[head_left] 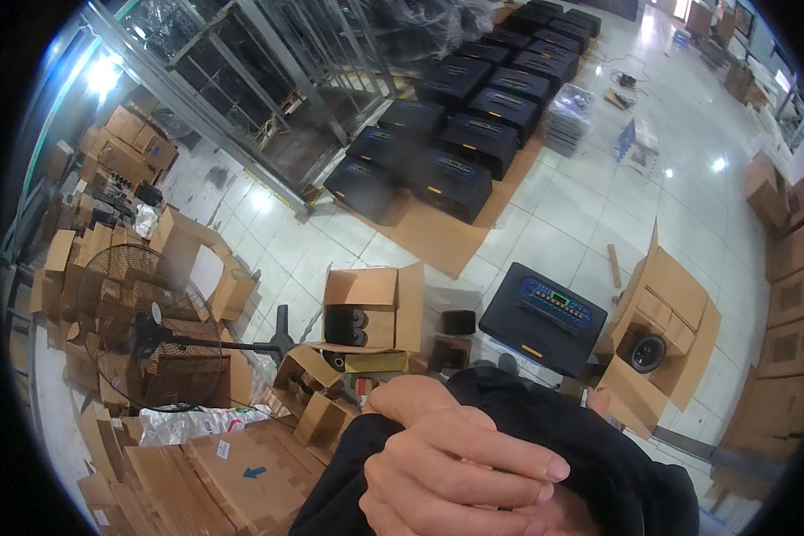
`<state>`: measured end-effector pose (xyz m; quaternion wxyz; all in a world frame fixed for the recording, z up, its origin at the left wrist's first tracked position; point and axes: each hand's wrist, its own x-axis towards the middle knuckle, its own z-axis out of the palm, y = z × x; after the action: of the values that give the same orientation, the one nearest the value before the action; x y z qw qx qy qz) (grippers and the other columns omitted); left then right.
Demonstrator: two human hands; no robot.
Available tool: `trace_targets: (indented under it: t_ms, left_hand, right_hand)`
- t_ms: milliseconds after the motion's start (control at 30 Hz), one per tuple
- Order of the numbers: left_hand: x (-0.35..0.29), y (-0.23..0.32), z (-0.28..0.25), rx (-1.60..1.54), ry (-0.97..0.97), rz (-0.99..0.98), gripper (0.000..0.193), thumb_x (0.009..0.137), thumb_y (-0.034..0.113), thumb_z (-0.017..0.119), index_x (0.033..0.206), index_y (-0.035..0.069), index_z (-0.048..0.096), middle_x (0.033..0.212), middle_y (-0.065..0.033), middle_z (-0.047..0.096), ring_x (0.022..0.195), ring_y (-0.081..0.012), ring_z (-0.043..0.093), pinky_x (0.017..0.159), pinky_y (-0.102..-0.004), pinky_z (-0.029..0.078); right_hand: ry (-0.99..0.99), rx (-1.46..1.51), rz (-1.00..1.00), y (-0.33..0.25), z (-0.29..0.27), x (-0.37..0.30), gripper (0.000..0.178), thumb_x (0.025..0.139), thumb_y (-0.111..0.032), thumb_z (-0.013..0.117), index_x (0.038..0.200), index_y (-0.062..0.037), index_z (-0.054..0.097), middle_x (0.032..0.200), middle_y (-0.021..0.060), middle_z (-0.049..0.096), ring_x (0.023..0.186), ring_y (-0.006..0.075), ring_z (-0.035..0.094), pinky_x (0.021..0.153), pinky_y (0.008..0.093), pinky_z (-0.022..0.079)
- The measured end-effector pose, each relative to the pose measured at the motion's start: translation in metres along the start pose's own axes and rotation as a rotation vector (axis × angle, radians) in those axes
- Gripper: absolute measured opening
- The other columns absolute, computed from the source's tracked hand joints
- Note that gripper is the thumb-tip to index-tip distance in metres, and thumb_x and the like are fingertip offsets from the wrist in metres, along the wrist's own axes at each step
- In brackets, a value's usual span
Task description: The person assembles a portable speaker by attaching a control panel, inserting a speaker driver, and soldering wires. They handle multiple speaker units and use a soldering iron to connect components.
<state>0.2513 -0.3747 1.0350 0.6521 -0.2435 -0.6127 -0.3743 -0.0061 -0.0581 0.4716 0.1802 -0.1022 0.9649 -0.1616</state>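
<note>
- Black case (542, 317), 1 off: sits on the floor ahead of me, right of centre, panel side up. Nearest full unit to my hands, apart from both.
- Left hand (469, 460): 1, back toward the camera, fingers bent and pointing right. Palm side hidden, can't tell if it grips anything.
- Right hand (573, 515): mostly covered, only some skin shows below the left fingertips. Can't tell clenched or loose.
- Dark clothing (545, 424): behind and around both hands.
- Right open carton (630, 389): 1, just beside the case, 1 round black speaker (648, 353) in it.
- Middle open carton (406, 308): 1, with 2 round black parts (359, 328) stacked inside.
- Small dark blocks (458, 322): 2, between that carton and the case.
- More black cases (451, 185): over a dozen, in rows on brown sheeting (433, 247). Far ones overlap, no exact count.
- Fan (152, 330): 1, on my left.
- Flat carton (259, 473): 1 blue arrow on it, lower left. White bag (201, 425): 1, just beyond it.
</note>
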Motion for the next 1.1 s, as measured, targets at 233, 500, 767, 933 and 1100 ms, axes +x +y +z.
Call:
trace_targets:
  t_ms: [233,500,767,933,1100]
  left_hand:
    - [0.003,0.011,0.021,0.029,0.081,-0.098,0.016,0.093,0.005,0.065,0.108,-0.001,0.062,0.086,-0.0151,0.069,0.072,-0.0275,0.067,0.066,-0.0434,0.064]
    - [-0.001,0.011,0.03,0.075,0.097,-0.107,0.013,0.096,0.01,0.063,0.103,0.0,0.06,0.086,-0.0168,0.07,0.072,-0.0295,0.067,0.065,-0.0446,0.064]
    - [-0.009,0.002,0.03,0.053,0.032,-0.02,0.015,0.094,0.009,0.066,0.106,0.0,0.061,0.088,-0.0157,0.071,0.073,-0.0279,0.068,0.066,-0.0441,0.064]
    - [-0.005,0.003,0.03,0.035,-0.004,-0.005,0.016,0.092,0.005,0.068,0.106,0.0,0.063,0.09,-0.0154,0.071,0.075,-0.0276,0.068,0.067,-0.0433,0.064]
    - [-0.002,0.011,0.033,-0.009,0.008,-0.116,0.015,0.09,0.002,0.068,0.104,-0.001,0.063,0.09,-0.0154,0.07,0.074,-0.0272,0.068,0.068,-0.0425,0.065]
  right_hand:
    - [0.011,0.048,-0.056,-0.003,0.003,0.009,0.036,0.08,-0.025,0.078,0.088,0.0083,0.068,0.09,0.0292,0.068,0.09,0.0461,0.067,0.08,0.05,0.051]
    - [0.03,0.07,-0.057,0.005,0.001,0.013,0.034,0.078,-0.022,0.079,0.081,0.0093,0.067,0.081,0.03,0.067,0.082,0.0458,0.068,0.075,0.0489,0.052]
    - [-0.047,0.036,-0.077,0.007,0.006,0.023,0.037,0.082,-0.025,0.076,0.089,0.01,0.068,0.087,0.0315,0.068,0.088,0.0466,0.067,0.078,0.0499,0.052]
    - [-0.044,0.039,-0.075,0.003,0.004,0.026,0.037,0.083,-0.027,0.076,0.09,0.0092,0.068,0.092,0.0308,0.069,0.092,0.0455,0.068,0.082,0.049,0.052]
    - [-0.097,0.036,-0.002,0.005,0.0,0.023,0.039,0.082,-0.028,0.077,0.092,0.0084,0.068,0.094,0.03,0.069,0.093,0.0445,0.068,0.084,0.0487,0.052]
